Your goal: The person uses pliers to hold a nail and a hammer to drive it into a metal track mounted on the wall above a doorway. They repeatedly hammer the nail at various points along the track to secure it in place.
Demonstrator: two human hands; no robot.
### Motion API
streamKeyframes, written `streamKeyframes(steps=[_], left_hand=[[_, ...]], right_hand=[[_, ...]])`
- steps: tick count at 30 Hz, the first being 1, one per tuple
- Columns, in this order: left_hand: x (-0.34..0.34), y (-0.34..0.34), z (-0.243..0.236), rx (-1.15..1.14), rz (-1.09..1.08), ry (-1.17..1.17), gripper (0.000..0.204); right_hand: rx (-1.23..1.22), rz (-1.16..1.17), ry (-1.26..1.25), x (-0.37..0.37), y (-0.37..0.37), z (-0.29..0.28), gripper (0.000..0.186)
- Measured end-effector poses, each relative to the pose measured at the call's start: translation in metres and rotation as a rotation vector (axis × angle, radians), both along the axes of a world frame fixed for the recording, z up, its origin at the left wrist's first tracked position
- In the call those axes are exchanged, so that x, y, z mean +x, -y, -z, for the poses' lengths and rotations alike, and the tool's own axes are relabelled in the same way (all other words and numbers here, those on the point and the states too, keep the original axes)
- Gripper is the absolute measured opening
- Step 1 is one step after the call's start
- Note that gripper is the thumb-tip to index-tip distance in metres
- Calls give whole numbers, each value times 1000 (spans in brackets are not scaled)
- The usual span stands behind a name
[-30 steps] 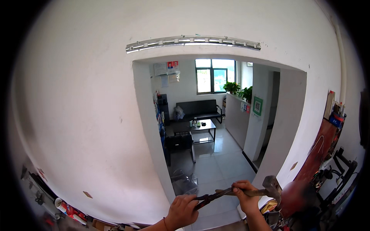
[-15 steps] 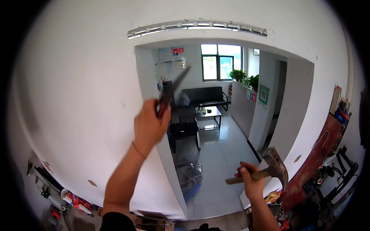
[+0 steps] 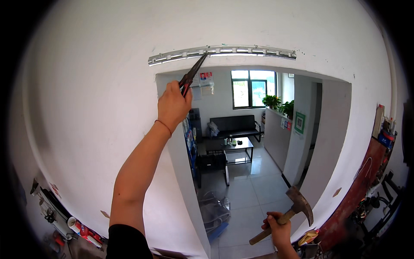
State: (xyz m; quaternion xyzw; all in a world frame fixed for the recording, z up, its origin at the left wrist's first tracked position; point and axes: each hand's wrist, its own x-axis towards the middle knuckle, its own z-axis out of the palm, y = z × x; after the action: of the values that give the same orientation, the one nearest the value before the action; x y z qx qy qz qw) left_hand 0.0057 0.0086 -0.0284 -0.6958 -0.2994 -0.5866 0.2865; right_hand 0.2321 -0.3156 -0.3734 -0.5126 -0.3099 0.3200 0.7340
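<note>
My left hand (image 3: 173, 103) is raised and closed around dark long-nose pliers (image 3: 195, 73) with red on the handles. The pliers point up and to the right. Their tip meets the lower part of a slotted metal rail (image 3: 241, 51) on the wall above the doorway; whether the jaws grip anything small there I cannot make out. Lower and to the right, my right hand (image 3: 279, 228) grips a claw hammer (image 3: 297, 206) by its wooden handle. The hammer's rusty head is up, its claw curving to the right, well away from the rail.
White wall (image 3: 95, 116) surrounds the doorway. Beyond it are a black sofa (image 3: 233, 126), a low table (image 3: 239, 143), potted plants (image 3: 271, 102) on a half wall and a clear plastic bag (image 3: 214, 213) on the tiles. A red board (image 3: 345, 203) with tools beside it stands at right.
My left hand has brought the pliers up until their tip meets the rail. The hammer in my right hand sits lower in view. The view has tilted upward.
</note>
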Motion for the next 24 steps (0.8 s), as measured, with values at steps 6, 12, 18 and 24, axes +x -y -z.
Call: streamKeyframes(steps=[6,12,18,24], left_hand=[[2,-8,2,10,-23,15,35],[2,3,9,-6,96,6,35],[19,73,95,-210,431,-183,34],[12,153,193,-767,900,-118,36]], right_hand=[[-19,31,-51,13,-2,5,24],[-2,24,-67,20,-9,3,24],[254,-43,-63,23,-41,-69,26],[598,-209,71,-14,-69,-180,39]])
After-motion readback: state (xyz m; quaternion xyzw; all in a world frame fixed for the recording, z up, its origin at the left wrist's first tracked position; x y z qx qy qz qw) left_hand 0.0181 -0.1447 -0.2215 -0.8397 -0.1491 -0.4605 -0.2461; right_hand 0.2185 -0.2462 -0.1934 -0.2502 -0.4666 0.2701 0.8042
